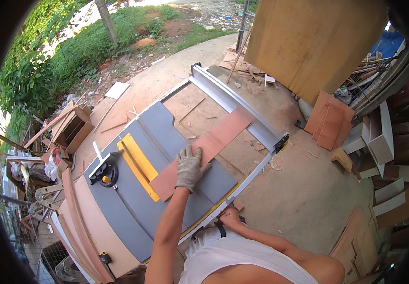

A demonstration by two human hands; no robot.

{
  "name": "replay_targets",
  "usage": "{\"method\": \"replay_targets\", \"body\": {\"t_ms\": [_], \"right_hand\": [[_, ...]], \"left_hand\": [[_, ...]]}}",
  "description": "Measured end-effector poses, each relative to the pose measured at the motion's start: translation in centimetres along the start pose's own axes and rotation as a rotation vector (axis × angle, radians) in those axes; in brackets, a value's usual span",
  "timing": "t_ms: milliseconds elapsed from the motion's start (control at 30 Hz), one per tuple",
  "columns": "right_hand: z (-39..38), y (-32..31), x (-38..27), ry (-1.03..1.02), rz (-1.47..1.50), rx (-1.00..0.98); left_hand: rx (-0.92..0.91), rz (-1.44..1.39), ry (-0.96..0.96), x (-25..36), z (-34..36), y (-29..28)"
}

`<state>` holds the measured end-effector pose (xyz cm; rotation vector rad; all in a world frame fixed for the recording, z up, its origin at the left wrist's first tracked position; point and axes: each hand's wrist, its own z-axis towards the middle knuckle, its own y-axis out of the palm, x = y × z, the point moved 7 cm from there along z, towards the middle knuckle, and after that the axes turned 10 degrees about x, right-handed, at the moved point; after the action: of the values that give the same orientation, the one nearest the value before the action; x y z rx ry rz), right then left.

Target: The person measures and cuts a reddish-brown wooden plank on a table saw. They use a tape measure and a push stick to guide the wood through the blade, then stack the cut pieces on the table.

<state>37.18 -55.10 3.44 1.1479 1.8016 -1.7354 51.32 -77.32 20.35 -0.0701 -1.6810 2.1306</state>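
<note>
A reddish-brown strip of board [226,132] lies slantwise across the grey table saw top [138,208]. Its near left end overlaps the yellow throat plate [138,165], and its far right end reaches the silver rip fence [233,99]. My left hand [190,168], in a grey work glove, rests on the board with fingers spread. My right hand [230,217] is bare and sits at the saw's front rail, close to my waist. Its fingers look curled, but whatever they hold is hidden.
A black mitre gauge [107,174] stands on the saw top's left side. A tape measure [105,258] lies on the pale side board. A large plywood sheet [315,42] leans at the far right. White drawer boxes [379,137] and offcuts are piled right; scraps litter the floor.
</note>
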Motion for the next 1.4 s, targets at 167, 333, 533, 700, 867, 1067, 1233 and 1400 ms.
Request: {"method": "replay_targets", "body": {"t_ms": [167,333,533,700,867,1067,1233,1400], "right_hand": [[-0.3,0.1,1.3,-0.018,-0.029,0.044],[-0.9,-0.2,-0.1,0.372,0.220,-0.267],[-1.4,-1.1,-1.2,0.471,0.454,-0.342],[-0.5,-1.3,-0.6,0.467,0.393,-0.424],[-0.4,-1.2,-0.8,0.404,0.362,-0.439],[-0.4,-1.4,-1.0,0.406,0.342,-0.412],[-0.3,-1.4,-1.0,0.422,0.383,-0.435],[-0.6,-1.8,-1.2,0.416,0.416,-0.478]], "left_hand": [[-0.020,-0.050,0.036,1.1,0.1,-0.6],[-0.016,-0.084,-0.018,-0.2,-0.8,0.2],[-0.065,-0.100,-0.051,-0.1,-0.9,0.2],[-0.046,-0.115,-0.042,0.3,-0.7,0.6],[-0.009,-0.113,-0.063,-0.9,-0.3,0.4],[-0.088,-0.120,-0.071,-1.7,0.7,-0.3],[-0.020,-0.105,-0.047,-2.8,1.5,0.6],[-0.082,-0.120,-0.077,-4.6,3.4,-0.2]]}}
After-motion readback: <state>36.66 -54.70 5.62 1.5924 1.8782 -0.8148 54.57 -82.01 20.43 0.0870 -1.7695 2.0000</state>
